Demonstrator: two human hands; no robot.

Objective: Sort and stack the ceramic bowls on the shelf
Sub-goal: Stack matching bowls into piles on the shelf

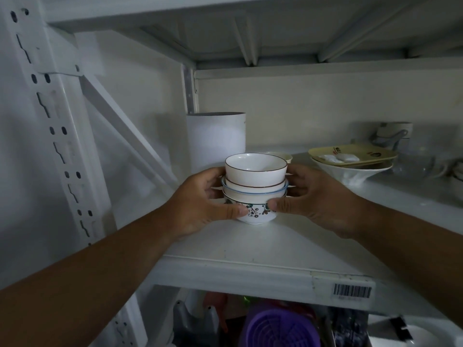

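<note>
Ceramic bowl stack | left hand, right hand clasp sides | on shelf

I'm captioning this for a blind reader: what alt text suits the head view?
Two hands, left hand and right hand, clasp a stack of bowls standing on a white shelf. A white cylinder stands behind; a yellow tray rests on a white dish to the right.
</note>
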